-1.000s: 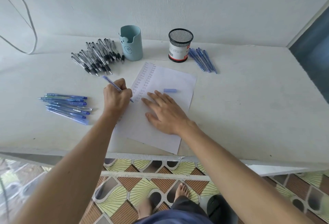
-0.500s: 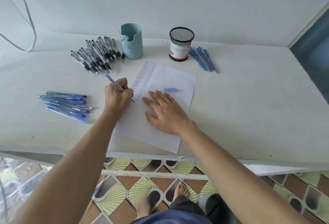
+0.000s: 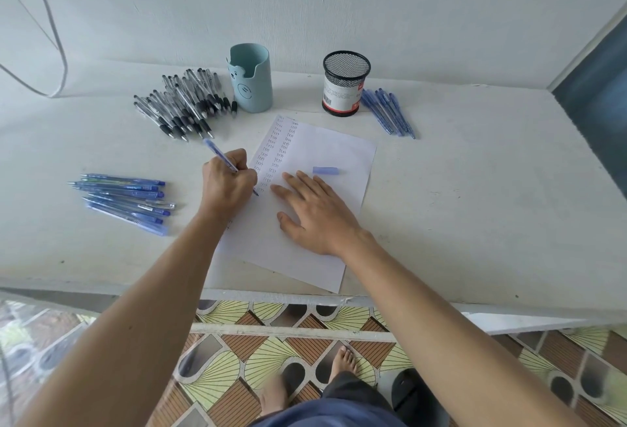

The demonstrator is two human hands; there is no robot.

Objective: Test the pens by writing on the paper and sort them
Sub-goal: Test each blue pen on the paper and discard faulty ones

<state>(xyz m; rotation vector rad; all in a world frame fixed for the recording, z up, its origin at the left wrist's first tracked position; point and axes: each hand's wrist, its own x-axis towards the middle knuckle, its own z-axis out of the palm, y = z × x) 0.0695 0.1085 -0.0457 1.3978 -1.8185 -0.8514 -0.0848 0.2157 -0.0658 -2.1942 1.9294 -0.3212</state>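
Observation:
My left hand (image 3: 226,182) grips a blue pen (image 3: 217,153) with its tip on the white paper (image 3: 325,151), beside two columns of written test words. My right hand (image 3: 315,212) lies flat on the sheet with fingers spread, holding it down. A blue pen cap (image 3: 325,170) lies loose on the paper just beyond my right fingers. Several blue pens (image 3: 125,199) lie in a group at the left. A pile of black-grip pens (image 3: 183,104) sits at the back left. Several more blue pens (image 3: 388,111) lie at the back right.
A light blue pen holder (image 3: 252,78) and a black mesh cup (image 3: 344,83) stand at the back of the white table (image 3: 475,189), near the wall. A cable (image 3: 51,39) hangs on the wall at left. The table's front edge runs just below the paper.
My left hand has stayed on the paper with the pen, shifting only slightly as it writes. The right hand has not moved.

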